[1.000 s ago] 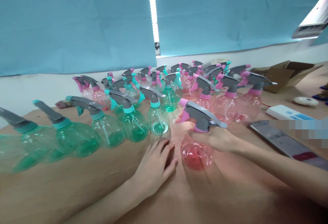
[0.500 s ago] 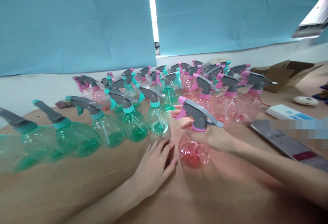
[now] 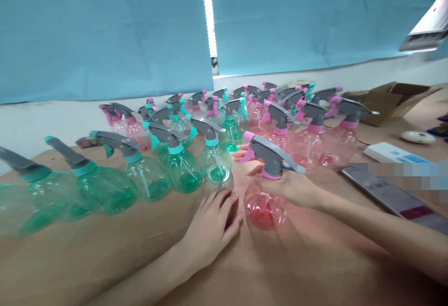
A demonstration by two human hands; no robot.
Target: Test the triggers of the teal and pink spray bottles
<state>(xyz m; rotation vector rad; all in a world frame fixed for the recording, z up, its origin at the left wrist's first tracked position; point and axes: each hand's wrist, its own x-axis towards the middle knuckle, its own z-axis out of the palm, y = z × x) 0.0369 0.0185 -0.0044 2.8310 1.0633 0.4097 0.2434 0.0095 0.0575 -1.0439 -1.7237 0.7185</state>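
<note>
A clear pink spray bottle (image 3: 265, 212) with a grey and pink trigger head stands upright in front of me. My right hand (image 3: 292, 188) is round its neck, just below the pink collar. The fingers reach out past the far side; part of the hand is hidden by the trigger head. My left hand (image 3: 215, 219) rests on the table, palm down, fingers slightly bent and apart, holding nothing. Its fingertips are close to the base of a green spray bottle (image 3: 217, 166). Another green spray bottle (image 3: 184, 168) stands left of that one.
More green bottles (image 3: 105, 187) line the left side. Several pink bottles (image 3: 310, 145) stand at the right, with mixed colours behind. Further right are a phone (image 3: 381, 194), a white power strip (image 3: 388, 153), a white mouse (image 3: 418, 137) and an open cardboard box (image 3: 381, 105).
</note>
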